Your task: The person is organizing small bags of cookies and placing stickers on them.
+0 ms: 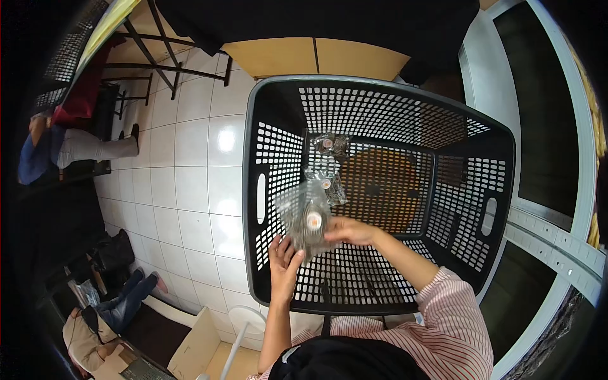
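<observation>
Both hands are over a large black perforated plastic basket (475, 121). My right hand (349, 231) grips the right side of a clear plastic bag (308, 232), which holds a coiled dark item and bears a round white sticker with an orange mark. My left hand (285, 259) is at the bag's lower left edge, thumb against it and fingers spread; how firmly it holds is unclear. Two similar bags lie within the basket at its left end, one (332, 145) near the far wall and another (332, 187) closer, partly behind the held bag.
A black cloth (323, 19) hangs over a tan box or cabinet (270, 54) beyond the basket. Metal frames (546, 237) stand at right. White floor tiles (192, 147) lie at left, with folding-table legs (156, 66), one person standing and another seated. A round white stand base (247, 319) is at lower left.
</observation>
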Demonstrator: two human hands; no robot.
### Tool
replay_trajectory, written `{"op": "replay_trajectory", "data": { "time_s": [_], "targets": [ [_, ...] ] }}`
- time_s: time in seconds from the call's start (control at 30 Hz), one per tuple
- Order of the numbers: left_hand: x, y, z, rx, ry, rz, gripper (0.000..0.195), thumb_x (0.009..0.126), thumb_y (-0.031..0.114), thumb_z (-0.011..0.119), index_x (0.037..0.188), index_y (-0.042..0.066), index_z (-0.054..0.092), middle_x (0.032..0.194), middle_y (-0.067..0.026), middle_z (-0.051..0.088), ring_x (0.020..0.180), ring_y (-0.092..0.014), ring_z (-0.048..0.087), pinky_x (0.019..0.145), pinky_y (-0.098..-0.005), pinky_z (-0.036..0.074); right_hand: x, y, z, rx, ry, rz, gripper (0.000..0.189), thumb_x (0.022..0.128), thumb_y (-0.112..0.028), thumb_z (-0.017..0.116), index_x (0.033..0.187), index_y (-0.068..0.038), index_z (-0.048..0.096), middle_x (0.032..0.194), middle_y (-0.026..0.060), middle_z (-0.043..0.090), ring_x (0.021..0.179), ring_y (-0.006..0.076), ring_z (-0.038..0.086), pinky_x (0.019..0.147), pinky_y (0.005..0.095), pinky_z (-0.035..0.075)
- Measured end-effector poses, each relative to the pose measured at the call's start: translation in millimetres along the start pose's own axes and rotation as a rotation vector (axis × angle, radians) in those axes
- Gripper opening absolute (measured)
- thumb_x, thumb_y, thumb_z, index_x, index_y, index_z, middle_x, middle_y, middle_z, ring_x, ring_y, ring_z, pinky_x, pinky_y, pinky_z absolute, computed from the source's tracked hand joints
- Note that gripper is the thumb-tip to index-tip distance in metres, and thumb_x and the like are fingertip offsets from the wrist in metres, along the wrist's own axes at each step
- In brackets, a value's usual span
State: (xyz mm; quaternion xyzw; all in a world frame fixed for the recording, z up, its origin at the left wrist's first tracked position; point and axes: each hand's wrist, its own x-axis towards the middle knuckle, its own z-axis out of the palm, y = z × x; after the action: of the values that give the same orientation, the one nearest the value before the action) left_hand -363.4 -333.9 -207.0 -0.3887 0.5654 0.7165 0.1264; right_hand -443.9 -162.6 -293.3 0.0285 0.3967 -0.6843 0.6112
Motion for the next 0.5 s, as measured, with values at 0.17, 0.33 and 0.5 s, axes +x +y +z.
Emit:
{"op": "replay_trajectory", "data": {
  "time_s": [0.17, 0.33, 0.5],
  "targets": [
    [-5, -3, 7, -0.013, -0.127, 0.025, 0.043, 0.079, 0.001, 0.052, 0.118, -0.004, 0.034, 0.108, -0.0114, 0.049, 0.097, -0.014, 0.049, 0.079, -0.0238, 0.042, 5, -2, -14, -0.18, -0.012, -0.157, 0.031, 0.073, -0.022, 0.064, 0.094, -0.001, 0.055, 0.092, 0.0079, 0.056, 0.081, 0.0134, 0.054, 0.071, 0.0246, 0.043],
    [-8, -13, 11, -0.162, 0.011, 0.012, 0.036, 0.08, 0.001, 0.048, 0.115, -0.001, 0.039, 0.107, -0.0085, 0.051, 0.096, -0.014, 0.049, 0.082, -0.0261, 0.04, 63, 23, -71, -0.514, 0.993, -0.188, 0.05, 0.064, -0.026, 0.07, 0.101, -0.001, 0.048, 0.101, 0.0115, 0.052, 0.085, 0.0208, 0.054, 0.075, 0.0304, 0.043],
    [-14, -5, 12, -0.279, -0.025, 0.024, 0.04, 0.078, 0.0, 0.05, 0.116, 0.001, 0.038, 0.109, -0.0082, 0.049, 0.097, -0.015, 0.048, 0.085, -0.028, 0.037, 103, 50, -75, -0.875, 1.429, -0.042, 0.055, 0.056, -0.025, 0.075, 0.098, 0.0, 0.049, 0.102, 0.0141, 0.049, 0.08, 0.0256, 0.054, 0.075, 0.035, 0.042]
  ]
}}
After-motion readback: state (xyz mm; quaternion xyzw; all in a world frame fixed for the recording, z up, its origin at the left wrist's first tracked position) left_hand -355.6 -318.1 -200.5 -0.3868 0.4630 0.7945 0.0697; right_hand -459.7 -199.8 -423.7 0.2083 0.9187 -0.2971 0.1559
